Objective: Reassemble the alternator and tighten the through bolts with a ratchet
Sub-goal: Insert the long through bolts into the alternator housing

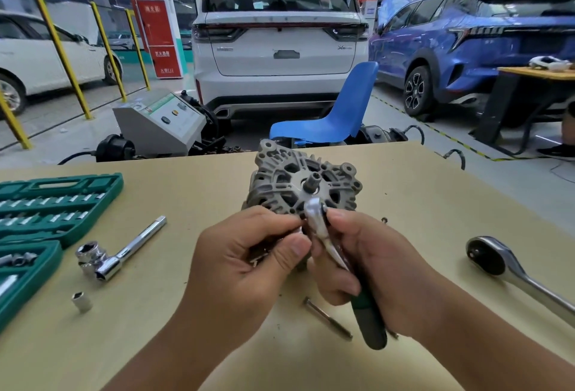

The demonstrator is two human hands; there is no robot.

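While gripped, chrome ratchet meets ribbed grey alternator

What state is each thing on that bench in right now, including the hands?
alternator: standing on the table, shaft facing the camera.
small ratchet: gripped, head at the alternator's near edge.
right hand: curled round the small ratchet's handle.
left hand: pinching at the ratchet head.
large ratchet: lying loose.
loose bolt: lying flat.
socket case: open.
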